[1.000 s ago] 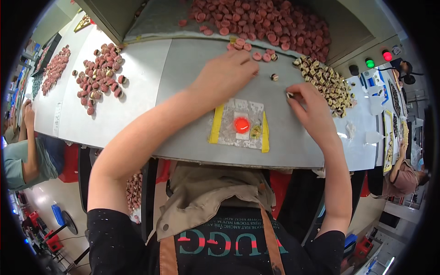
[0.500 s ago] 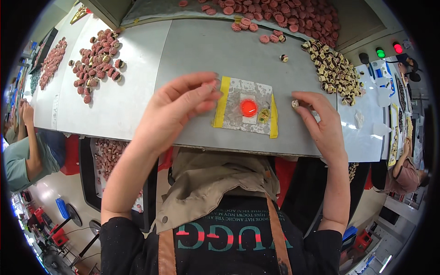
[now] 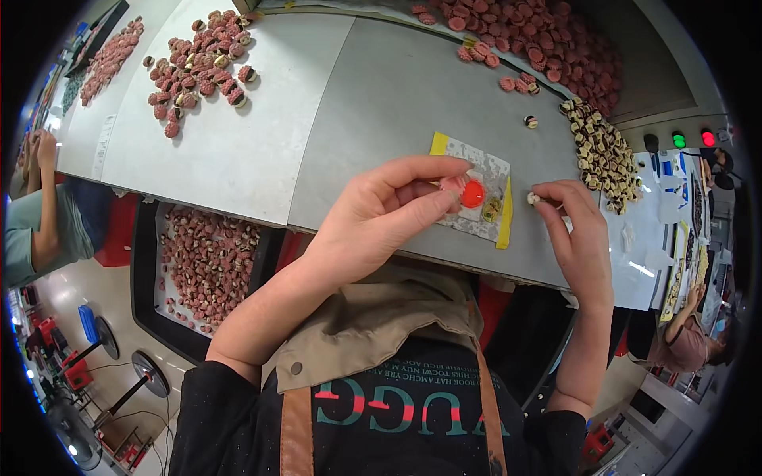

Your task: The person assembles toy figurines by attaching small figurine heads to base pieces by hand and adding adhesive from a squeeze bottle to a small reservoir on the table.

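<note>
My left hand (image 3: 371, 208) is closed in a pinch on a small pink scalloped cup (image 3: 453, 186), held over the grey speckled mat (image 3: 486, 168). Right beside the cup is a glowing red disc (image 3: 474, 195) on that mat, partly covered by my fingers. Just right of the mat, my right hand (image 3: 583, 238) pinches a small cream-coloured piece (image 3: 533, 198) between thumb and forefinger; its far side is hidden. An oval green-and-yellow patch (image 3: 492, 209) lies by the disc. Yellow tape (image 3: 506, 218) edges the mat.
Pink cups (image 3: 540, 40) are heaped at the back. Cream-and-dark pieces (image 3: 599, 151) pile up at right, one lone piece (image 3: 531, 122) apart. Pink-and-dark pieces (image 3: 198, 71) lie at left. A black tray (image 3: 147, 285) below the table edge holds many more. Other people work at both sides.
My left hand has come right and lower with the pink cup, over the mat beside the red disc. My right hand keeps its cream piece. The whole view has shifted, showing more of the tray.
</note>
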`<action>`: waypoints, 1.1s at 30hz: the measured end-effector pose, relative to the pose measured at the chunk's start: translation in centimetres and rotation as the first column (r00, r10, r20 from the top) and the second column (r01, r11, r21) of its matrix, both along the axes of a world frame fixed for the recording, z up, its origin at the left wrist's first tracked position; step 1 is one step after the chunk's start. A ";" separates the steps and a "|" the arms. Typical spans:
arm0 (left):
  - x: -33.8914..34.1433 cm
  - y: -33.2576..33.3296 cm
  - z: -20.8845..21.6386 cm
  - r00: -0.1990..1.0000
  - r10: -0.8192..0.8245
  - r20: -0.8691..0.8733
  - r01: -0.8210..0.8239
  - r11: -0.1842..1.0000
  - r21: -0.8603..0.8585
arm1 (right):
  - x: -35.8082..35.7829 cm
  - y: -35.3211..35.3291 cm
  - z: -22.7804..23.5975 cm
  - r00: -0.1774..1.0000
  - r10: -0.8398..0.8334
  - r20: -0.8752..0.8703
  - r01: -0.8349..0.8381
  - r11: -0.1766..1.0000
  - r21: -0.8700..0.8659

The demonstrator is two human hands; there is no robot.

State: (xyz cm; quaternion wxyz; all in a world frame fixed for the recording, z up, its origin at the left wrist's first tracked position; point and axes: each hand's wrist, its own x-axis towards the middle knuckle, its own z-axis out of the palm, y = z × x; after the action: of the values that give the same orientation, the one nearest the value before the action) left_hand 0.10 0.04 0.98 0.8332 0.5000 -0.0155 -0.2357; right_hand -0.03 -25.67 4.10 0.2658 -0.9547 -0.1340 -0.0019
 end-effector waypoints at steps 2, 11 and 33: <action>-0.2 0.0 -0.1 0.999 0.004 -0.032 -0.004 1.000 -0.016 | -0.2 1.6 0.6 1.000 0.001 -0.022 0.000 0.998 0.062; -0.3 0.0 -1.2 0.996 0.069 0.061 -0.067 0.997 -0.028 | 0.8 5.7 -1.7 0.959 0.219 0.179 -0.211 0.976 -0.058; -0.1 0.4 -1.7 0.998 0.028 0.051 -0.023 0.995 -0.096 | -0.1 5.7 -1.4 0.996 0.042 -0.073 0.000 0.868 0.497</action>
State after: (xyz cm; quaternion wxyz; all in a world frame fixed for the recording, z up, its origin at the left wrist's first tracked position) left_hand 0.04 0.45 -0.67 0.8584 0.4658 -0.0422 -0.2108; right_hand -0.10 -19.92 2.73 0.5073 -0.8521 -0.1285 0.0057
